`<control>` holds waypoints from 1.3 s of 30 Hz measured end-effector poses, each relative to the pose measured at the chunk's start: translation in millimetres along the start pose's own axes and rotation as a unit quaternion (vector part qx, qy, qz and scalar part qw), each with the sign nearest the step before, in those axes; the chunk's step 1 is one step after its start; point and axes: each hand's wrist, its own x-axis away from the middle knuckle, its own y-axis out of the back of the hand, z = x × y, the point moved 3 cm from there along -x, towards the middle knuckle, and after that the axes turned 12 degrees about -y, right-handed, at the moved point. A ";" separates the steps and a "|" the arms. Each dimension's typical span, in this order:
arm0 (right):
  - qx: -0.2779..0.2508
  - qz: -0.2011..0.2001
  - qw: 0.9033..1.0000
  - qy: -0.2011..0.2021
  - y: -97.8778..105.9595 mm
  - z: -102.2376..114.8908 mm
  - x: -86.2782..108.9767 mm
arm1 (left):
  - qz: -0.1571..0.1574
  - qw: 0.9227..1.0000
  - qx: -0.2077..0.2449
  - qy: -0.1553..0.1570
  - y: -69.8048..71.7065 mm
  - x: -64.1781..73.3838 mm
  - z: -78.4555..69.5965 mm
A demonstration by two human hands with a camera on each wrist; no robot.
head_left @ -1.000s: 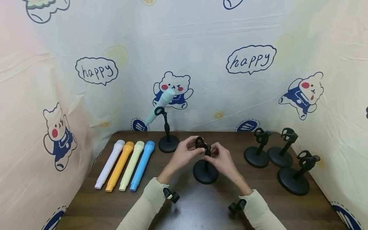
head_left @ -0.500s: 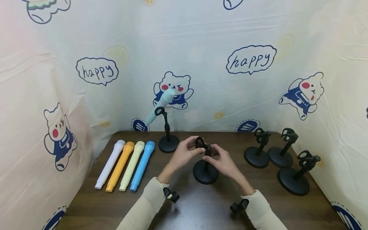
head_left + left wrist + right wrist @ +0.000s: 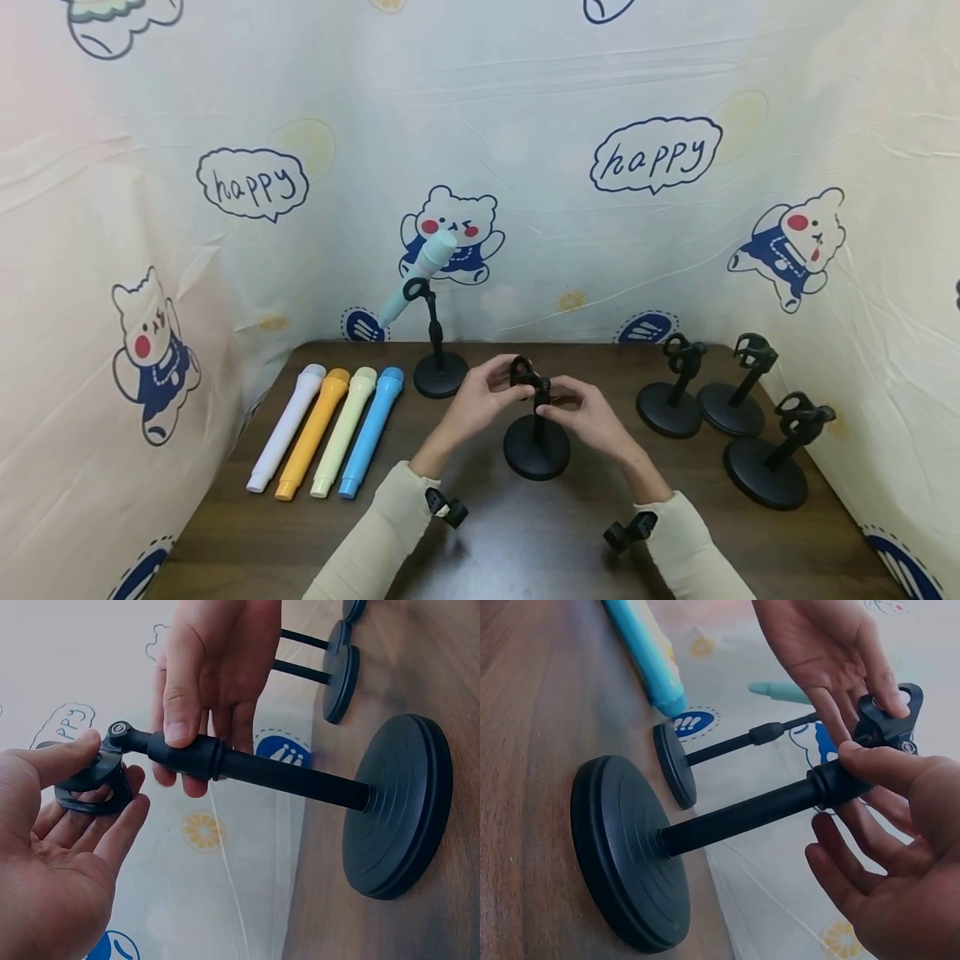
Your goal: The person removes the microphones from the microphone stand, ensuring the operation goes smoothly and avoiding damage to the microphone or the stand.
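Note:
A black microphone stand (image 3: 537, 450) with a round base stands upright mid-table between my two hands. My left hand (image 3: 482, 400) pinches the ring-shaped clip (image 3: 94, 784) at its top, thumb on one side and fingers on the other. Just below, my right hand (image 3: 588, 417) grips the collar (image 3: 184, 754) of the stand's pole, its thumb lying along it. In the right wrist view the base (image 3: 630, 855) rests flat on the wood, and the clip is partly behind my thumb and fingers.
Left of my hands lie a white microphone (image 3: 287, 429), an orange one (image 3: 312, 435), a pale yellow one (image 3: 344, 433) and a blue one (image 3: 372, 433). Behind, another stand (image 3: 439, 374) holds a light-blue microphone (image 3: 420, 275). Several black stands (image 3: 765, 473) occupy the right; patterned cloth (image 3: 525, 208) surrounds the table.
My right hand and wrist have shifted slightly to the right, its fingers changing their hold around the collar. The left hand and the stand's base stay where they were.

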 end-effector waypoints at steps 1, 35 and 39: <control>0.006 -0.008 1.000 0.007 -0.5 0.2 -0.5 | -0.001 1.000 0.000 0.001 0.1 0.0 -0.1; 0.079 -0.247 0.966 -0.018 -25.0 11.0 8.2 | -0.024 1.000 0.007 -0.003 -2.7 1.0 1.3; 0.057 -0.223 0.973 -0.025 -23.7 6.5 6.5 | -0.026 1.000 0.009 -0.002 -5.3 1.6 1.9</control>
